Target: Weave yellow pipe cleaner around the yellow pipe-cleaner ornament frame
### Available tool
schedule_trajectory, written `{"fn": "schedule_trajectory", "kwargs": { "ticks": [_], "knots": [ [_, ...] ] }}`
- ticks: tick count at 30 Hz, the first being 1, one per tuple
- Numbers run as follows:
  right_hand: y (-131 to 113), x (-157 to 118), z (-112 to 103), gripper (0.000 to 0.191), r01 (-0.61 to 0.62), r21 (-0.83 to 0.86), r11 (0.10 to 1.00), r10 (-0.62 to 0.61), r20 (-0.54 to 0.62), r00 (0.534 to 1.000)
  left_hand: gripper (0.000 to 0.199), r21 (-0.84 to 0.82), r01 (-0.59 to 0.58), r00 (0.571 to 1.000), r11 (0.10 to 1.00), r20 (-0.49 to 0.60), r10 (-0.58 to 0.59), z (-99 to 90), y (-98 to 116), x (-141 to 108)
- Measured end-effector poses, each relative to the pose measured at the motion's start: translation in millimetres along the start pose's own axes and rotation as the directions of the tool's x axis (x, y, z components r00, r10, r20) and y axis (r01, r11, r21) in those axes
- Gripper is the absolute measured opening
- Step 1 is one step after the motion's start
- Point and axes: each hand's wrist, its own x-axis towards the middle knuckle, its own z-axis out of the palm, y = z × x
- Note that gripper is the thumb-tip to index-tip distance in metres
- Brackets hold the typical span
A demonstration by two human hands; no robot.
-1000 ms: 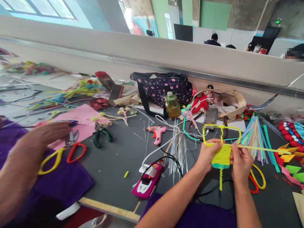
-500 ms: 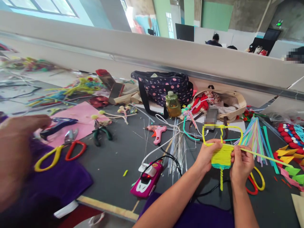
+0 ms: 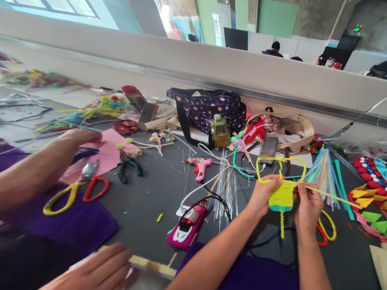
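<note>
My left hand [image 3: 267, 193] grips the left side of a yellow pipe-cleaner piece [image 3: 281, 195], thumb across its top. The piece has a tightly wound yellow body, a teal band along its bottom, a twisted stem hanging below and open wire loops above. My right hand [image 3: 308, 205] is closed at the right edge, pinching a yellow pipe cleaner [image 3: 335, 194] whose free end stretches out to the right. Under my right wrist lie scissors [image 3: 328, 227] with red and yellow handles. A pastel pipe-cleaner bundle [image 3: 323, 173] fans out just beyond that hand.
A co-worker's blurred hands [image 3: 81, 139] [image 3: 99, 266] are at the left, near other scissors [image 3: 72, 193] and green-handled pliers [image 3: 128, 167]. A pink glue gun [image 3: 199, 167], loose wires [image 3: 226, 193], a magenta power strip [image 3: 187, 227], a bottle [image 3: 220, 131] and bags [image 3: 208, 108] occupy the middle.
My hands and the piece have shifted slightly left; the loose end reaches less far right. The co-worker's one hand moved right over the pink sheet, and another hand appeared at bottom left.
</note>
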Motion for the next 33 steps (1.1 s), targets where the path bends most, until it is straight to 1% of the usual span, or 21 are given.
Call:
{"fn": "schedule_trajectory", "kwargs": {
  "ticks": [5,11,13,17,23,29,33],
  "knots": [
    [-0.1,4.0,-3.3,0.025,-0.002,-0.024,1.0,0.002,-0.04,0.999,0.025,0.05,-0.015,1.0,0.999,-0.018,0.016,1.6,0.3,-0.3],
    [0.3,1.5,-0.7,0.024,-0.055,0.019,0.998,0.055,0.013,0.998,0.027,0.032,-0.041,0.999,0.999,-0.029,0.042,0.9,1.9,-0.7],
    [-0.2,1.0,0.0,0.025,-0.067,0.036,0.997,0.067,0.015,0.998,0.027,0.034,-0.049,0.999,0.998,-0.023,0.049,0.8,1.8,-1.2],
    [-2.3,0.7,0.4,0.025,-0.057,0.048,0.997,0.058,-0.003,0.998,0.028,0.024,-0.033,0.999,0.999,-0.005,0.033,0.7,0.3,-1.1],
    [-3.3,-0.1,1.6,0.025,-0.052,0.069,0.996,0.052,0.007,0.999,0.028,-0.027,-0.007,1.0,1.0,-0.006,0.007,-0.4,-0.8,0.9],
    [-6.0,-0.5,2.6,0.027,-0.144,0.114,0.983,0.142,0.026,0.99,0.029,-0.049,0.026,0.999,0.998,0.022,-0.025,-2.6,-2.5,3.1],
    [-5.0,1.3,2.5,0.029,-0.206,0.134,0.969,0.204,0.033,0.978,0.028,-0.028,-0.013,1.0,1.0,-0.004,0.013,-1.9,-2.9,2.6]
  ]
}}
